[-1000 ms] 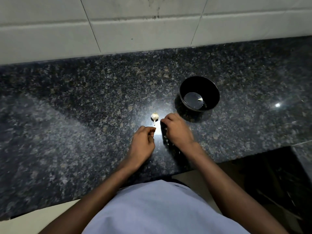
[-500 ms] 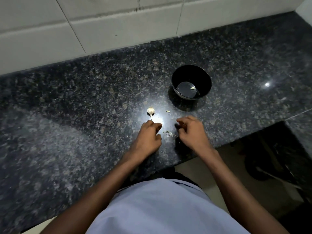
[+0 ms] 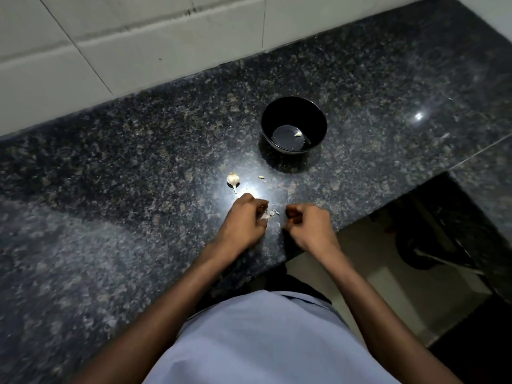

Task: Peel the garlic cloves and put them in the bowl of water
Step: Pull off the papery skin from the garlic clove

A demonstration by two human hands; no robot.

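Left hand (image 3: 243, 223) grip pinched on garlic clove (image 3: 266, 215), right hand (image 3: 307, 225) curled beside it (contents unclear); bowl of water (image 3: 293, 124) beyond grip on bench (image 3: 138, 162), one clove (image 3: 298, 133) inside.

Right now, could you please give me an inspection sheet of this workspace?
Surface: dark speckled granite counter, glossy.
Job's things: black round bowl holding water and one pale clove; small white garlic bulb piece on the counter.
Clutter: small scrap; skin bits between the hands.
Grip: left hand pinches a pale garlic clove; right hand curled, contents unclear.
Cables: nothing seen.
Surroundings: white tiled wall.
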